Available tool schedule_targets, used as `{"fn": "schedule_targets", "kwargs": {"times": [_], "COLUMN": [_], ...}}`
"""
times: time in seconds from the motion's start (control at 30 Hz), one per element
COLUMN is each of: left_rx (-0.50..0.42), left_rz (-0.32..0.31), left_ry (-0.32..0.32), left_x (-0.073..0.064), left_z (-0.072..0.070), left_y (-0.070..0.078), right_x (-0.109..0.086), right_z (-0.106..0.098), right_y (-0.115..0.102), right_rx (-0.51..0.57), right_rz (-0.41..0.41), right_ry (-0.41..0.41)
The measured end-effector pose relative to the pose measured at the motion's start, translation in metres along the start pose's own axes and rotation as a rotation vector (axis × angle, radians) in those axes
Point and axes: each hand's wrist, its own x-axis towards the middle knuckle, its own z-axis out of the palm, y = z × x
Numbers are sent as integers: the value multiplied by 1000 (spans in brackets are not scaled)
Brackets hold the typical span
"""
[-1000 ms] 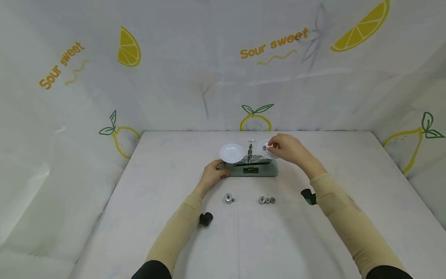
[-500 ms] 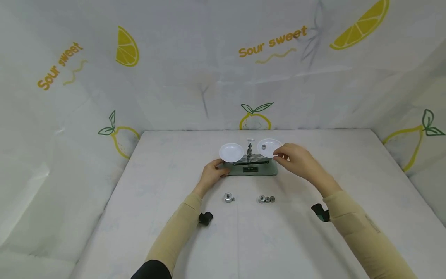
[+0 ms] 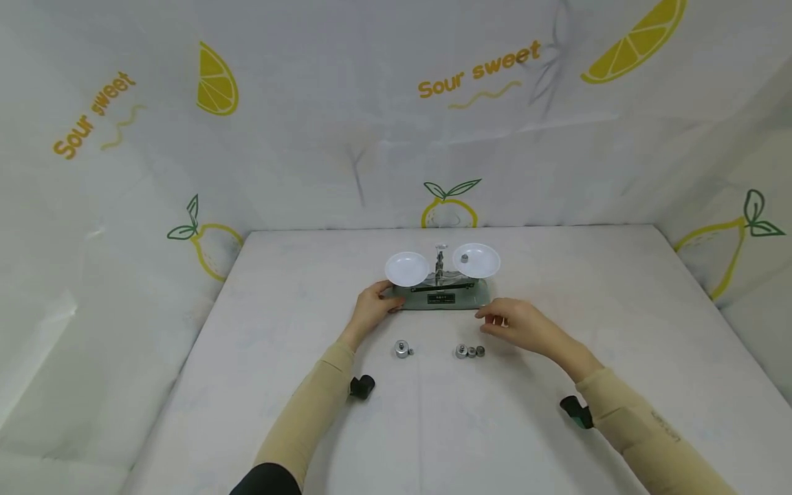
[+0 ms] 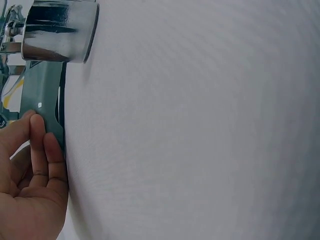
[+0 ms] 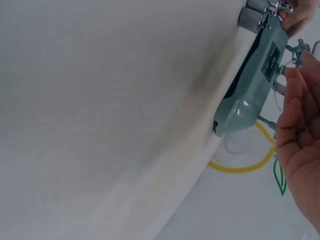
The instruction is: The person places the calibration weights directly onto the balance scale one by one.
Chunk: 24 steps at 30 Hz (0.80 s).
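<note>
A green balance scale (image 3: 413, 298) stands on the table, with a left white pan (image 3: 407, 269) and a right white pan (image 3: 484, 262). One small metal weight (image 3: 465, 258) sits in the right pan. My left hand (image 3: 370, 306) grips the left end of the green base; the left wrist view has its fingers (image 4: 38, 145) at the base's edge. Just right of and in front of the base hovers my right hand (image 3: 521, 326), fingers loosely bent, nothing between them. Close to it on the table are three metal weights (image 3: 461, 351) in a row.
A larger metal weight (image 3: 401, 349) and a tiny weight (image 3: 411, 352) stand together in front of the scale's left half. The white table (image 3: 297, 275) ends at the back against a white sheet (image 3: 322, 124) printed with lemons.
My right hand has let go of the small weight in the right pan, drawn back and come down in front of the scale. The left hand stays on the base.
</note>
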Motion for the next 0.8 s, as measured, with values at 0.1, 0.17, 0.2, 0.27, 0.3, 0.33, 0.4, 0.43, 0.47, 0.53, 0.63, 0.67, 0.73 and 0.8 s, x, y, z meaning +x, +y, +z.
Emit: {"fn": "schedule_targets", "kwargs": {"times": [0.1, 0.17, 0.2, 0.27, 0.3, 0.33, 0.4, 0.43, 0.47, 0.53, 0.63, 0.67, 0.73, 0.8], "left_rx": [4, 4, 4, 2, -1, -3, -7, -9, -12, -13, -12, -9, -6, 1], "left_rz": [3, 0, -1, -2, -4, -6, -5, -5, -5, -4, -10, -10, -16, -17], "left_ry": [8, 9, 10, 10, 10, 11, 14, 15, 16, 19, 19, 18, 17, 15], "left_x": [0, 0, 0, 0, -1, -1, -1, -1, -1, 0, -1, -1, -2, -2], "left_z": [0, 0, 0, 1, 1, 1, 1, 1, 1, 1, 1, 1, 1, 2], "left_y": [0, -1, 0, 0, 0, 0, 1, 1, 1, 1, 1, 1, 1, 0], "right_x": [-2, -3, -4, -5, -5, -5, -6, -6, -7, -7, -9, -9, -10, -10], "right_z": [5, 8, 10, 12, 13, 14, 16, 17, 18, 21, 25, 26, 27, 28], "right_y": [1, 3, 3, 5, 6, 7, 10, 11, 12, 14, 15, 15, 14, 14], "right_rx": [45, 52, 51, 54, 59, 65, 80, 85, 84, 83, 79, 81, 90, 98], "right_rz": [29, 48, 54, 66, 69, 73, 81, 85, 85, 83, 76, 76, 78, 77], "right_ry": [-69, -111, -125, -155, -167, -180, -203, -214, -220, -231, -246, -250, -257, -258]}}
